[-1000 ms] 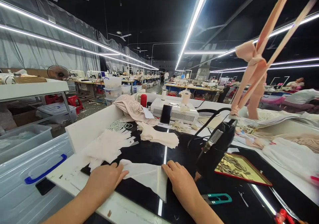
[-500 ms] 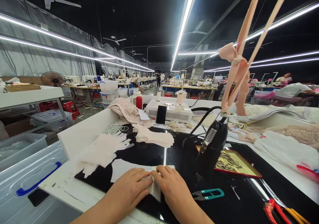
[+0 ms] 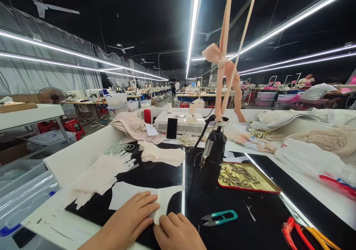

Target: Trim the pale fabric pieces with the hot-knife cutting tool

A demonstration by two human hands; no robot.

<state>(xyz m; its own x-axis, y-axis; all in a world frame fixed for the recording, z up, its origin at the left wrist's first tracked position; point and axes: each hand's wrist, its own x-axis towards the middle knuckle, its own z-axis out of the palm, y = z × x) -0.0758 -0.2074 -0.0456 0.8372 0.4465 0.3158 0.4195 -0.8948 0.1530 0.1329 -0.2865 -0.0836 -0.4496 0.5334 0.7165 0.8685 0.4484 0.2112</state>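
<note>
The black worktop (image 3: pixel 239 202) bears the white cloth (image 3: pixel 125 194), its long axis running left to right just in front of the person. The left hand (image 3: pixel 136 215) lies flat and unclenched over its middle; the right hand (image 3: pixel 176 231) curls at its near edge, whether pinching cannot be told.

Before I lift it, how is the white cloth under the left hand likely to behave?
Probably floppy: the white cloth looks thin and lies flat. Likely light too, being a single small-looking piece. It may slide if the left hand lifts, since the black tabletop looks glossy.
</note>
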